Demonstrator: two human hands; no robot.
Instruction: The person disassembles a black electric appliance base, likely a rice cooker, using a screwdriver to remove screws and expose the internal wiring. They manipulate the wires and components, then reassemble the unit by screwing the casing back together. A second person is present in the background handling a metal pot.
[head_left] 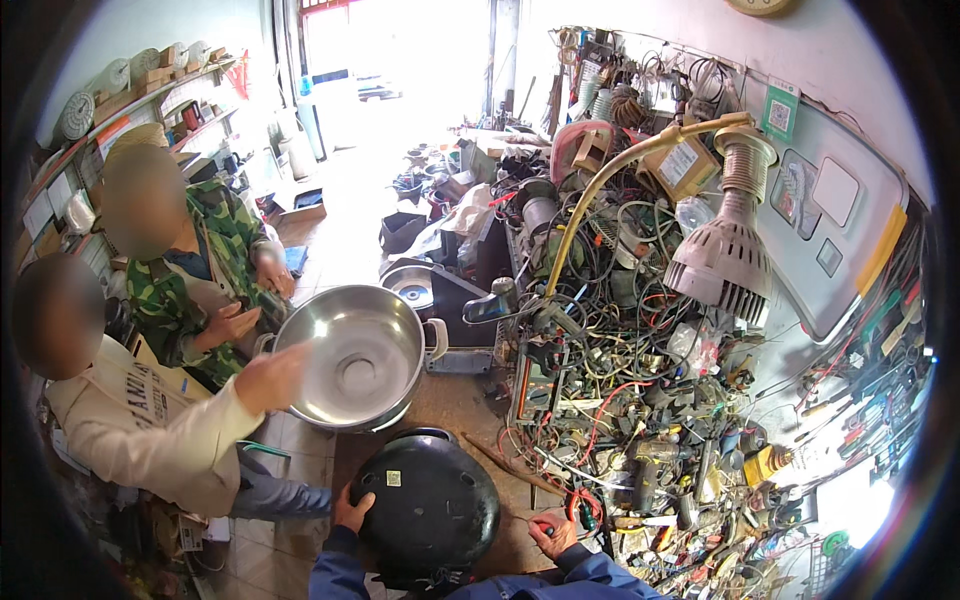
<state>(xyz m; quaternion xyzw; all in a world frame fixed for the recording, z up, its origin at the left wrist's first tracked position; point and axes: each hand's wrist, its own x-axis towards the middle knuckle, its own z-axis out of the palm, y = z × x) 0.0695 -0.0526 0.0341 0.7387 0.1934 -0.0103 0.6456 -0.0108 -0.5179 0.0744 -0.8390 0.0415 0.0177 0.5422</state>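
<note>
A black, round appliance (428, 505) with a small pale sticker lies in front of me, its smooth broad side facing up. My left hand (352, 508) grips its left edge, the thumb resting on top. To the right of it, and apart from it, my right hand (552, 535) is closed, palm turned up, with a small dark thing between the fingers that I cannot make out. Red-handled pliers (574, 505) lie beside that hand. Beyond the appliance stands a wide silver pot (352, 352) with two side handles.
At the left, a person in a cream top (150, 420) holds an arm over the pot; another in a camouflage jacket (215, 240) stands behind. Tools and tangled cables (640, 350) heap up on the right. A lamp (725, 250) hangs above them. A wooden stick (510, 465) lies near the appliance.
</note>
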